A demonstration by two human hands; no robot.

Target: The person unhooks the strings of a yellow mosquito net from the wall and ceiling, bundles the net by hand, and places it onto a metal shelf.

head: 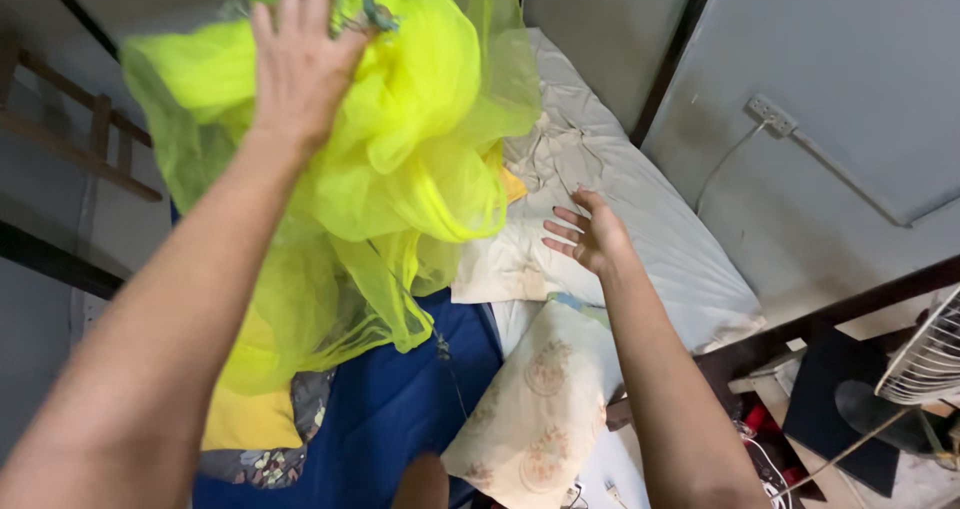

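Left hand (297,61) raised, fingers gripping our bunched yellow-green netting (400,159), which hangs above the bed (660,239). Right hand (588,231) hovers spread and empty beside the netting, over a cream pillow (505,264).

From my feed I can make out no packages, labels, signs or screens anywhere in view.
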